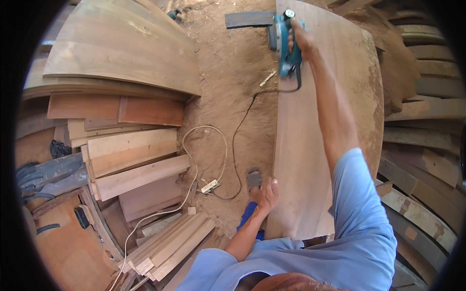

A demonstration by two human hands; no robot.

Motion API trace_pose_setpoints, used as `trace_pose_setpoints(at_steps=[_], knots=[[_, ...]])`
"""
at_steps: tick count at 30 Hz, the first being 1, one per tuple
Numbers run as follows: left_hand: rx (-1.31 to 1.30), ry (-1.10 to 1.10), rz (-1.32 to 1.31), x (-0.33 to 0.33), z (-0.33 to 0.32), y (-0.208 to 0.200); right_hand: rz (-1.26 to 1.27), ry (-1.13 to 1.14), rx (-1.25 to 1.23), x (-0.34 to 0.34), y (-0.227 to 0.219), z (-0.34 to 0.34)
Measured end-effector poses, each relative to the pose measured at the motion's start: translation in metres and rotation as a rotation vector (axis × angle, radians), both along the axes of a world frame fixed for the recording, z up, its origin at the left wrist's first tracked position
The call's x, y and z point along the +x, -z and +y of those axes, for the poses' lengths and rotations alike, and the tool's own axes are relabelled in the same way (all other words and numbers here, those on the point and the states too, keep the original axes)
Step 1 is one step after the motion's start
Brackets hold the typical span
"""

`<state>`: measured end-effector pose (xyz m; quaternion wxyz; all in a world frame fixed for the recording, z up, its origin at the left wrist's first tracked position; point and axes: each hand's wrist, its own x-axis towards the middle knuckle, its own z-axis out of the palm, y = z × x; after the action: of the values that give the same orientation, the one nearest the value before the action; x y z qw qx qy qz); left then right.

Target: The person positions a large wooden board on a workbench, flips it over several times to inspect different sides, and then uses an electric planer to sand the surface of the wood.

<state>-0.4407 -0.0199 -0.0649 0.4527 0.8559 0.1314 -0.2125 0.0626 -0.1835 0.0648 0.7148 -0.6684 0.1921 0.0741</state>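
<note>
A: Where is the teal power planer (282, 48) sitting?

B: At 1 o'clock, over the 9 o'clock edge of the long wooden board (298, 145). The right hand (302, 39) is wrapping itself around the handle.

A: And the other one?

B: The left hand (266, 196) is lying at 5 o'clock, by the board's edge, well apart from the right. I'm not managing to tell how far its fingers are curling, or whether it's touching the wood.

A: What else are we missing?

B: The planer's sole is hiding, so I can't tell how it's meeting the board. The view is cutting off part of the board's 12 o'clock end, and the right arm's light-blue sleeve (359, 189) is covering some of its face.

A: Which way is the planer pointing?

B: Its round knob is facing 12 o'clock, its long axis running 12 to 6, roughly along the board's. The black cord (234, 140) is trailing from the rear towards a white power strip (210, 186) at 7 o'clock; its plug is proving hard to make out.
</note>
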Motion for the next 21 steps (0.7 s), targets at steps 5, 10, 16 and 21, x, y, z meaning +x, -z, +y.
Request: trace_pose_setpoints(at_steps=[5,10,16,21], knots=[[-0.089,0.059,0.069,0.015,0.009,0.0,0.029,0.013,0.0,-0.168,-0.007,0.019],[-0.782,-0.575,0.301,0.024,0.01,0.042,0.101,-0.015,-0.118,-0.355,-0.012,0.029],[-1.654,-0.726,0.46,0.019,0.115,0.062,0.14,-0.065,-0.063,-0.556,-0.017,0.044],[-1.419,-0.906,0.382,-0.064,0.194,0.011,0.18,-0.187,-0.213,-0.707,-0.013,0.051]])
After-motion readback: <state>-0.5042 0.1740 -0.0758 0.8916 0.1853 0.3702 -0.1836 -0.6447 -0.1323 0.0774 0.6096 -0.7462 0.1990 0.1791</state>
